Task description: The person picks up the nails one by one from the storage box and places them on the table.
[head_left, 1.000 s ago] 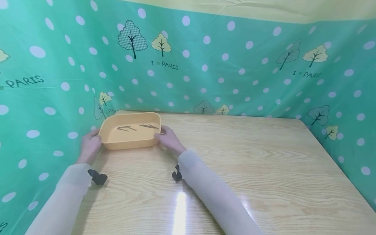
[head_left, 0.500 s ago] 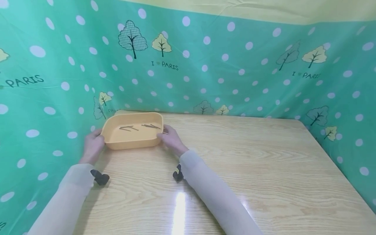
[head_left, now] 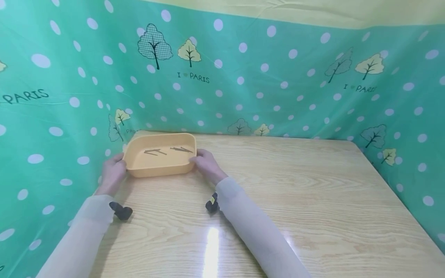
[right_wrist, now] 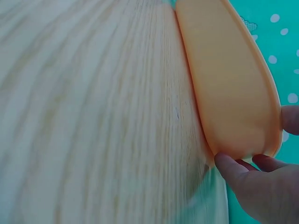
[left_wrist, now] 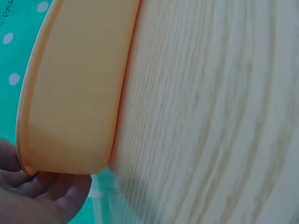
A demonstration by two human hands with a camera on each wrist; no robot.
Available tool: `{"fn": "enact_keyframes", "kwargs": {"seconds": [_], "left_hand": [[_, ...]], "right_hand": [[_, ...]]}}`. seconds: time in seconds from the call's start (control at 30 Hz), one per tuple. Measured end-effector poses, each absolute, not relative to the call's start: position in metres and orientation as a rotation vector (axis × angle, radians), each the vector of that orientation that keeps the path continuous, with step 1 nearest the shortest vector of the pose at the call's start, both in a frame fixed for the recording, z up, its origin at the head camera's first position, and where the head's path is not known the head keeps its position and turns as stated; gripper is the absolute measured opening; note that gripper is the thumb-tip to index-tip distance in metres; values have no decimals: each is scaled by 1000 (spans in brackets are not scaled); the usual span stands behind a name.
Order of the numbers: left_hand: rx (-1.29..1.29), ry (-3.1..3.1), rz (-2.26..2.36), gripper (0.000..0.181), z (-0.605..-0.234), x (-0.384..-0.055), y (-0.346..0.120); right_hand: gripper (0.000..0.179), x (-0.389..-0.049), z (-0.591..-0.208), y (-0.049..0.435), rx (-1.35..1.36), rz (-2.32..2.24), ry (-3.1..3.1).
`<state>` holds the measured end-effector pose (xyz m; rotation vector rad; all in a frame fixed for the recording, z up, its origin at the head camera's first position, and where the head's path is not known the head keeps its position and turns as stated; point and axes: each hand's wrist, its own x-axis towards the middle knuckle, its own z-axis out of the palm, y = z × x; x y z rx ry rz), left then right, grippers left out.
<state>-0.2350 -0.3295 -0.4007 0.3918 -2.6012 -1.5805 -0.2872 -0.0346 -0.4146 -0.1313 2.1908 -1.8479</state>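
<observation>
A shallow peach-orange tray (head_left: 161, 170) with rounded corners is at the back left of the table. Inside it lie several thin brown nail-like sticks (head_left: 179, 149) in two loose groups. My left hand (head_left: 114, 172) grips the tray's left end, my right hand (head_left: 208, 165) the right end. In the left wrist view, the fingers of the left hand (left_wrist: 42, 200) curl under the corner of the tray (left_wrist: 77, 93), with the thumb at the rim. Likewise, in the right wrist view the right hand (right_wrist: 271, 191) has fingertips against the wall of the tray (right_wrist: 233, 84) and its thumb at the rim.
The wood-grain table (head_left: 295, 200) extends to the right and toward me. A green dotted cloth (head_left: 264, 85) hangs behind it and along both sides, close to the left hand. Black wrist devices (head_left: 121, 211) are strapped at both cuffs.
Both hands have shifted the tray a little to the right, with the sticks still inside. Their hold on its ends looks the same.
</observation>
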Motion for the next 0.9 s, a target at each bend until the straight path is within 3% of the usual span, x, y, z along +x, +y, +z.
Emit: {"fn": "enact_keyframes", "kwargs": {"seconds": [0.9], "left_hand": [[313,-2610,-1629,58,-401,-237,-311]], "right_hand": [[64,-286,-415,-16,-81,-1902,2164]]}}
